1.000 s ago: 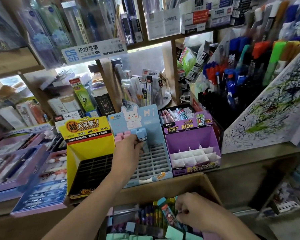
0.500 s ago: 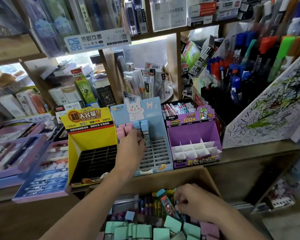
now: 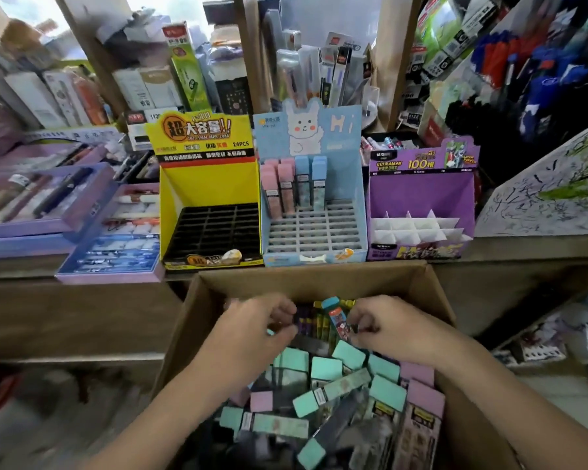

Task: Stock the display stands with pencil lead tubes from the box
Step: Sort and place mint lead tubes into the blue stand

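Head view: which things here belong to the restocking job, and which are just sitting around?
Job: cardboard box, loose lead tubes in it, yellow stand, blue rabbit stand with slotted tubes, purple stand, left hand, right hand pinching a teal-capped tube.
Just about: pen trays left, marker rack right, scribbled test board, boxed stock behind.

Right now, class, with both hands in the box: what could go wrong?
Mixed designs fill the cardboard box, so the teal-capped tube in the right hand may land in the wrong stand. Reaching in could topple the pink and blue tubes standing at the back of the blue stand.
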{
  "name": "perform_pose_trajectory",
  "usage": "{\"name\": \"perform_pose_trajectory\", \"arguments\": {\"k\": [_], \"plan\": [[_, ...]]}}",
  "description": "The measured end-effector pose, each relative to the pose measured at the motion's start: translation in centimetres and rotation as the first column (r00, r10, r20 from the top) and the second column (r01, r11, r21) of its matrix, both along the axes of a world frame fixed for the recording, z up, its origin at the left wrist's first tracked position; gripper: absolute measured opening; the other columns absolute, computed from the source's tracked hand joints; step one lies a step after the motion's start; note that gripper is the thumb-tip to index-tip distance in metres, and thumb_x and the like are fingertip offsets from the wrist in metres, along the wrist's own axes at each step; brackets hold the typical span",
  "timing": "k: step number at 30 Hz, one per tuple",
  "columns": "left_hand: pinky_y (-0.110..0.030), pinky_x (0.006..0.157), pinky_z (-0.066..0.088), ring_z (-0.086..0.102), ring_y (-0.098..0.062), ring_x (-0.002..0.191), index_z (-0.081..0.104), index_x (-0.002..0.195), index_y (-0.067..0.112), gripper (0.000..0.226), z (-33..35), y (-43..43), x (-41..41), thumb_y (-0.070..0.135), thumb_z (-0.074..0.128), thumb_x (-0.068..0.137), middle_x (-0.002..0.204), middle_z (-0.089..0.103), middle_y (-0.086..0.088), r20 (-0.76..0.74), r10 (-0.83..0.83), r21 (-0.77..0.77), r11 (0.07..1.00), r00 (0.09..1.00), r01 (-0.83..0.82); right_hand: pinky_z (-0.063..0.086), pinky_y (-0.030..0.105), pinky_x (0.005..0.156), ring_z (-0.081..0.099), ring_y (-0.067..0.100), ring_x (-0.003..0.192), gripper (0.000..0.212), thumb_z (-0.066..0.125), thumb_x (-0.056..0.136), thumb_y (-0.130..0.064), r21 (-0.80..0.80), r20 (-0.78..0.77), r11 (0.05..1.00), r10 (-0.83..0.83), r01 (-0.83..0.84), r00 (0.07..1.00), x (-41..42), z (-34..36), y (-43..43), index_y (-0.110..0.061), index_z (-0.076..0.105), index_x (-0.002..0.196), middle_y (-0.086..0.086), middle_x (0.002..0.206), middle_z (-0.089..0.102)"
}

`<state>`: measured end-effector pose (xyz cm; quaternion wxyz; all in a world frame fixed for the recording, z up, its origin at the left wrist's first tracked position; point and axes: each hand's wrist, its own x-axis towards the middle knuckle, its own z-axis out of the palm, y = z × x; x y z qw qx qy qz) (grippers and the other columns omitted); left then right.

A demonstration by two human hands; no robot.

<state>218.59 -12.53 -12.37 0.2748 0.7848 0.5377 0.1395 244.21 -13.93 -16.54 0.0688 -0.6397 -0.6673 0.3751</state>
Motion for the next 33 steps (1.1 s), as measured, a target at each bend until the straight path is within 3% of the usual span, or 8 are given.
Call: {"name": "perform_pose_trajectory", "arguments": {"k": [4,9,11,14,18,22,29,33], "plan": [[-0.023,0.096,0.049,0.056,0.002,0.112,0.059,0.125,0.042,0.040,-0.9,-2.4,-2.1,0.052,0.069,0.088,0.119,0.062,0.023,-0.143,-0.074,-0.198,0.979,0.987,0.045,0.057,0.024,0.081,0.064,-0.003,0.090,0.034,0.078,0.085,-0.039,0.001,0.063,0.997,0.079,-0.079,0.995,-1.7,0.9,-1.2,-0.036,0.065,0.116,-0.017,0.098,0.067],[-0.027,0.107,0.038,0.036,-0.002,0.133,0.052,0.130,0.046,0.048,-1.6,-4.5,-4.5,0.052,0.069,0.085,0.133,0.044,0.026,-0.162,-0.104,-0.226,0.972,0.981,0.066,0.052,0.026,0.089,0.055,0.000,0.103,0.049,0.081,0.082,-0.040,0.009,0.090,0.975,0.220,-0.221,0.971,-4.3,2.2,-3.3,-0.039,0.059,0.126,-0.022,0.108,0.053],[-0.030,0.111,0.038,0.035,-0.004,0.133,0.049,0.133,0.049,0.054,-1.9,-5.0,-5.3,0.052,0.071,0.084,0.135,0.041,0.026,-0.188,-0.126,-0.238,0.968,0.974,0.079,0.045,0.029,0.099,0.046,0.003,0.119,0.058,0.081,0.082,-0.040,-0.023,0.127,0.954,0.300,-0.300,0.945,-5.1,2.3,-4.2,-0.038,0.053,0.133,-0.022,0.121,0.045],[-0.022,0.101,0.045,0.049,0.000,0.113,0.049,0.134,0.049,0.059,-2.3,-5.4,-6.0,0.050,0.075,0.081,0.130,0.038,0.024,-0.183,-0.118,-0.300,0.952,0.976,0.059,0.032,0.038,0.116,0.027,0.018,0.139,0.072,0.082,0.082,-0.037,-0.084,0.233,0.914,0.404,-0.396,0.884,-6.1,1.8,-5.2,-0.034,0.045,0.144,-0.007,0.147,0.033],[-0.026,0.108,0.042,0.049,-0.008,0.121,0.051,0.132,0.046,0.056,-3.3,-5.8,-6.2,0.048,0.076,0.081,0.133,0.039,0.016,-0.183,-0.072,-0.245,0.969,0.981,0.025,0.034,0.042,0.113,0.027,0.020,0.132,0.082,0.085,0.074,-0.044,-0.031,0.348,0.877,0.459,-0.479,0.818,-7.0,0.8,-5.6,-0.030,0.043,0.143,-0.006,0.142,0.029],[-0.032,0.114,0.029,0.031,-0.012,0.140,0.054,0.131,0.042,0.055,-3.6,-5.9,-5.7,0.055,0.073,0.080,0.138,0.048,0.014,-0.250,-0.071,-0.219,0.976,0.966,0.014,0.039,0.037,0.105,0.031,0.013,0.123,0.083,0.087,0.068,-0.051,-0.001,0.326,0.866,0.473,-0.500,0.818,-7.2,0.0,-5.1,-0.031,0.046,0.138,-0.010,0.130,0.037],[-0.028,0.096,0.040,0.052,-0.006,0.109,0.062,0.110,0.039,0.023,-3.3,-5.7,-5.4,0.043,0.070,0.089,0.106,0.059,0.022,-0.161,-0.022,-0.219,0.976,0.987,-0.014,0.040,0.035,0.109,0.038,0.009,0.128,0.068,0.079,0.084,-0.040,0.008,0.170,0.890,0.448,-0.456,0.878,-6.4,-0.3,-4.7,-0.034,0.046,0.143,-0.014,0.129,0.041],[-0.010,0.062,0.042,0.056,0.014,0.086,0.065,0.103,0.043,0.013,-3.3,-5.4,-5.5,0.037,0.068,0.092,0.088,0.062,0.030,-0.028,0.054,-0.268,0.962,0.998,-0.060,0.035,0.024,0.106,0.038,0.009,0.128,0.048,0.063,0.098,-0.027,0.065,0.170,0.868,0.476,-0.491,0.863,-6.2,-0.6,-4.9,-0.029,0.047,0.143,-0.011,0.124,0.043]]}}
